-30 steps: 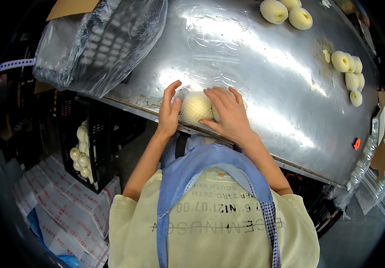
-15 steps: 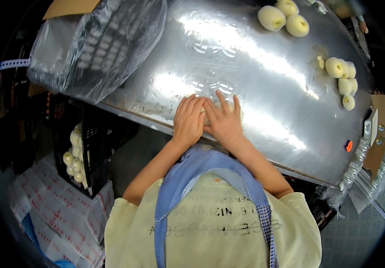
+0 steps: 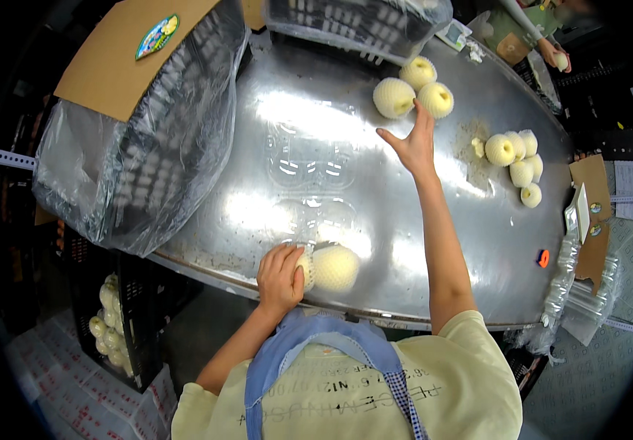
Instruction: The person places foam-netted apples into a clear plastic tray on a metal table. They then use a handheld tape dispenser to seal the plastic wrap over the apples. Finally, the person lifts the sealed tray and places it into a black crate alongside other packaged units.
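My left hand [image 3: 280, 277] is wrapped round a round fruit in a pale yellow foam net [image 3: 306, 268] at the table's near edge. Touching it on the right is a larger netted fruit [image 3: 335, 268]. Both appear to sit at the near end of a clear plastic clamshell [image 3: 311, 158], which lies spread out across the table; glare hides its edges. My right hand [image 3: 413, 143] reaches far forward, thumb and fingers apart. Its fingertips are at a group of three foam-netted fruits, between the left one [image 3: 392, 98] and the right one [image 3: 436, 100]; it holds nothing.
Plastic-lined crates [image 3: 177, 147] stand at the left and back, with a cardboard flap [image 3: 122, 62] on the left one. Several netted fruits [image 3: 522, 173] and an orange tape-like ring [image 3: 544, 258] are at right. A co-worker's hand [image 3: 553, 56] holds a pale fruit at the far right.
My hands were together at the near edge. My right hand has gone forward and right to the three fruits; the left stays at the near edge, where two netted fruits now show. The view has shifted.
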